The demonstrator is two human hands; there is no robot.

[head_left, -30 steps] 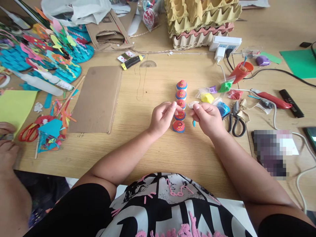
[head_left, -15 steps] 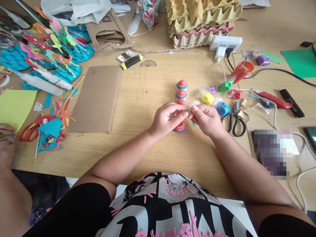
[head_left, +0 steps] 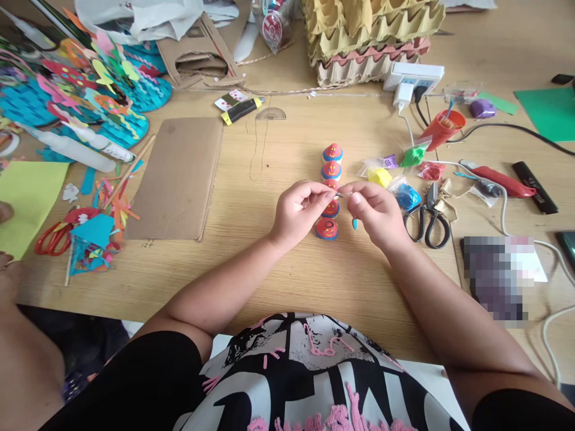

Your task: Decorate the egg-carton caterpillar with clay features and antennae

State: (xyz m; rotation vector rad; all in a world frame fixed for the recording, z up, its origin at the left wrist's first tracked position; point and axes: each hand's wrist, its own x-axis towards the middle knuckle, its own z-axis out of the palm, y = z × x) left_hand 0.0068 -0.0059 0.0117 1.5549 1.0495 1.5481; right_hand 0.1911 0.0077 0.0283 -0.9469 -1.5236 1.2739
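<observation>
Left hand (head_left: 300, 211) and right hand (head_left: 376, 212) pinch one tiny pale bit (head_left: 344, 194) together above the red figures (head_left: 330, 190); a slip could topple them.

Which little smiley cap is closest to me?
The red smiley cap at the near end of the row, just below the left hand; the others line up farther away.

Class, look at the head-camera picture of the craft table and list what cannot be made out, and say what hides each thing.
1. The small piece pinched between the left hand and right hand: too small and covered by fingertips.
2. The middle clay figures in the row: partly hidden behind both hands.
3. The blurred patch on the right of the table: pixelated.
4. The phone: cut off by the right edge.
5. The other person's hand: cut off by the left edge.
</observation>
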